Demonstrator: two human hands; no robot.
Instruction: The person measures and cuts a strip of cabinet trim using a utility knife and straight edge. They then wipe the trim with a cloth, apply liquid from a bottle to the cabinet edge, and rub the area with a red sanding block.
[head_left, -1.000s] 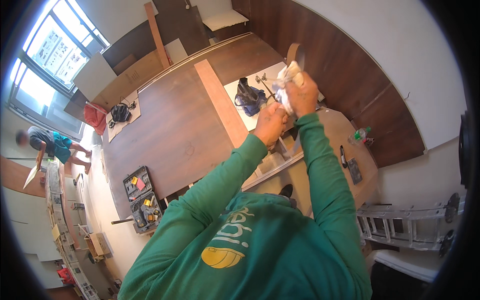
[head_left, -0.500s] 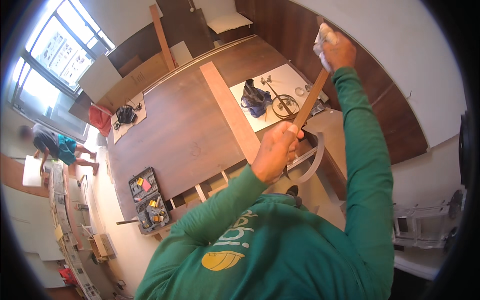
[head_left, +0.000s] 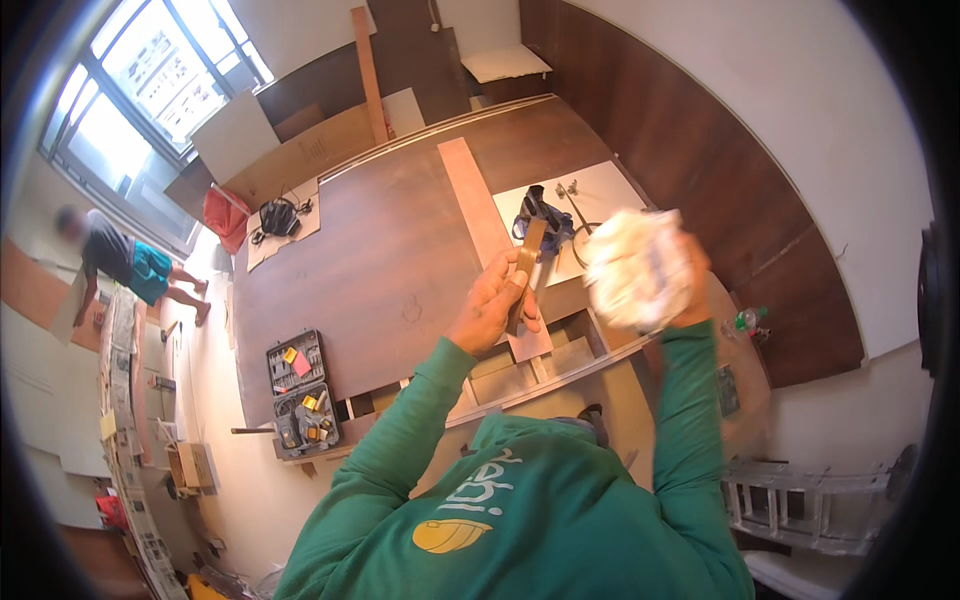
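Observation:
My left hand point(head_left: 492, 303) grips a narrow brown wooden strip point(head_left: 532, 245); it looks foreshortened, its upper end showing past the thumb. My right hand point(head_left: 692, 282), partly hidden and smeared by motion, is closed on a crumpled white cloth point(head_left: 640, 268). The cloth is to the right of the strip, apart from it. Beneath the left hand, a reddish plank point(head_left: 468, 200) lies across a large brown board point(head_left: 360, 270). Beyond the hands, a dark blue bag point(head_left: 540, 208) rests on a white sheet point(head_left: 610, 185), with a dark coil partly behind the cloth.
An opened tool case point(head_left: 303, 392) sits at the brown board's near left corner. Framing point(head_left: 575, 375) with gaps runs along its near edge. Another person point(head_left: 125, 255) bends over at far left. A clear bottle point(head_left: 748, 320) lies at right, above a ladder point(head_left: 800, 505).
My right hand and the cloth have come down towards me, off the strip's far end. My left hand has moved slightly up and left, and the strip has turned. The view has shifted.

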